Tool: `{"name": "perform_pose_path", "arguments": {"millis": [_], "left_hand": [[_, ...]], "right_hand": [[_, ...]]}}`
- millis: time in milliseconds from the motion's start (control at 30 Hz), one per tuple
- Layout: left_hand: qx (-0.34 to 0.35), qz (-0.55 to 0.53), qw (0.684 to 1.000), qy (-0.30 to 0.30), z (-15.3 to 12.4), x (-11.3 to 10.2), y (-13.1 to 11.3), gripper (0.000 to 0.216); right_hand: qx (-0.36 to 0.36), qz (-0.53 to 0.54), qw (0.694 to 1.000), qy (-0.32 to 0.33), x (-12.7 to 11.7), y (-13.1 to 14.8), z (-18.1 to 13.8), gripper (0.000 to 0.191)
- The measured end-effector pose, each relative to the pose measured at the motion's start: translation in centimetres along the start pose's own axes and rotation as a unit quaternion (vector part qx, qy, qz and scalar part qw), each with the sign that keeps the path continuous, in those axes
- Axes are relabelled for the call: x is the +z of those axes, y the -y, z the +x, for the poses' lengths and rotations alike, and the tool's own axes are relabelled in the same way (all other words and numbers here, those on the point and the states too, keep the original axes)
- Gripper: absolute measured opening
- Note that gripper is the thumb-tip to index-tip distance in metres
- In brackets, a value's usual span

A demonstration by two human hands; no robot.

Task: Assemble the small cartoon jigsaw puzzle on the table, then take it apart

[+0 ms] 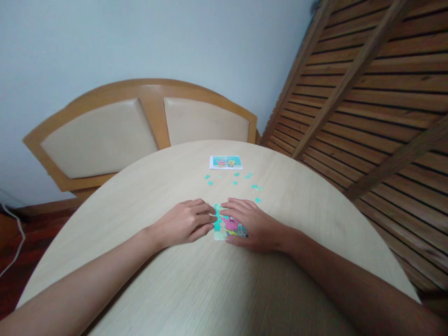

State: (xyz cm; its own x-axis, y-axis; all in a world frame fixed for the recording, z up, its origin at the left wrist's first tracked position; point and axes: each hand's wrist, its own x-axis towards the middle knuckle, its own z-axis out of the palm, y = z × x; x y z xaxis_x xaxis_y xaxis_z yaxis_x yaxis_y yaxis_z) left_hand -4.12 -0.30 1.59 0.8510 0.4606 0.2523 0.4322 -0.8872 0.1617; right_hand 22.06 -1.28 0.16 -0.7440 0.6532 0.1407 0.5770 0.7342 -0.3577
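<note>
A partly joined jigsaw puzzle (pixel 230 226) with a pink cartoon figure on a teal ground lies flat on the round table. My left hand (pixel 191 221) rests on the tabletop, its stretched fingertips at the puzzle's left edge. From the other side, my right hand (pixel 259 224) reaches over the puzzle with fingers apart, covering its right part. Neither hand grasps anything I can see. Beyond them are several loose teal jigsaw pieces (pixel 235 183), with one piece (pixel 258 200) just past my right hand.
Farther back on the pale wooden table (pixel 168 289) lies a reference picture card (pixel 227 162) with cartoon figures. A padded wooden bench back (pixel 152 88) stands behind the table against the wall. Slatted wood (pixel 367 93) rises along the right side.
</note>
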Motion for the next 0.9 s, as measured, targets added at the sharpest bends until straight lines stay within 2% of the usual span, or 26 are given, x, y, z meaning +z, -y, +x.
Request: {"name": "perform_pose_path", "arguments": {"millis": [333,533,900], "left_hand": [[0.020,0.039,0.999,0.003,0.15,-0.09,-0.21,0.027],[0.030,0.066,0.996,0.049,0.08,-0.27,0.17,0.031],[0.042,0.025,0.998,0.033,-0.10,0.22,0.73,0.033]], "right_hand": [[-0.003,0.000,1.000,-0.008,0.07,-0.13,0.03,0.067],[-0.011,0.012,1.000,-0.013,0.08,-0.15,0.10,0.070],[0.066,0.015,0.994,-0.087,0.50,-0.79,0.19,0.065]]}}
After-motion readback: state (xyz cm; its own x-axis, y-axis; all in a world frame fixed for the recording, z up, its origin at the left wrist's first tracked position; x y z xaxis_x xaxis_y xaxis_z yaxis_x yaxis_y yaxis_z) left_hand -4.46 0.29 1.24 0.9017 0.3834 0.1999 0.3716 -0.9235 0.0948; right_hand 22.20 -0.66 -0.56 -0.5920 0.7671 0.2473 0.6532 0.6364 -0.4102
